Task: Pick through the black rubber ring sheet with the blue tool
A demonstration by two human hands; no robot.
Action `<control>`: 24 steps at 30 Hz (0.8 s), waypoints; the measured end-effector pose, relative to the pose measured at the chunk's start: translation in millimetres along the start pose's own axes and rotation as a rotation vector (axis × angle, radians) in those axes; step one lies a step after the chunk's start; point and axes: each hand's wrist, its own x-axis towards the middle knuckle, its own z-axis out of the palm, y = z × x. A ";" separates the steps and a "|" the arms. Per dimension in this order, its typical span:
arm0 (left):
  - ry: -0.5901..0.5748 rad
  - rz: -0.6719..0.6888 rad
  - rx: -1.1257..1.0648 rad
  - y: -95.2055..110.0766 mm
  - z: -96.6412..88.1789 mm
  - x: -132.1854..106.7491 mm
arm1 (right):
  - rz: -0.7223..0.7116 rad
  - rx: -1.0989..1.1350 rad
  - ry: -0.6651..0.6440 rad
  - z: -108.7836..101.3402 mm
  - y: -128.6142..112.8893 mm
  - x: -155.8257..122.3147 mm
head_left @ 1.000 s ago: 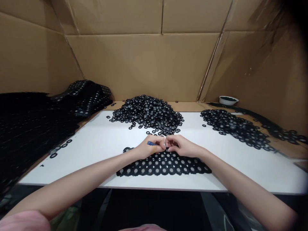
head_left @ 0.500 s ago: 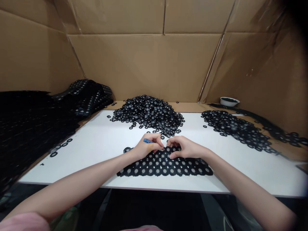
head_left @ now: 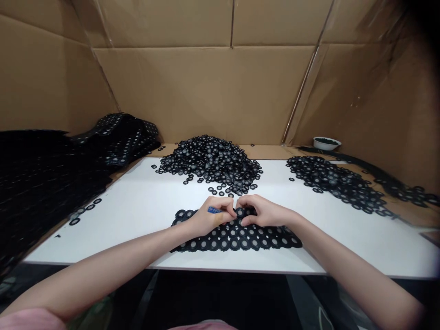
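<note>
A black sheet of joined rings with grey centres (head_left: 240, 238) lies on the white table (head_left: 144, 201) just in front of me. My left hand (head_left: 210, 214) is closed around a small blue tool (head_left: 213, 210) and rests on the sheet's far edge. My right hand (head_left: 261, 211) is curled, its fingertips pinching the sheet's upper edge right beside the left hand. What the fingertips grip there is partly hidden.
A big heap of loose black rings (head_left: 211, 161) sits behind my hands; a flatter heap (head_left: 335, 181) lies to the right. Stacked black sheets (head_left: 51, 174) fill the left side. A white bowl (head_left: 326, 143) stands at the far right. Cardboard walls (head_left: 206, 91) enclose the table.
Both hands have shifted slightly toward me and down onto the sheet's far edge; the blue tool now points at the sheet. The sheet's left end has lifted and shifted a little.
</note>
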 end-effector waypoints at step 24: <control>-0.171 -0.109 -0.143 -4.3 0.0 3.8 | -0.023 0.063 -0.054 -1.7 -4.9 -0.4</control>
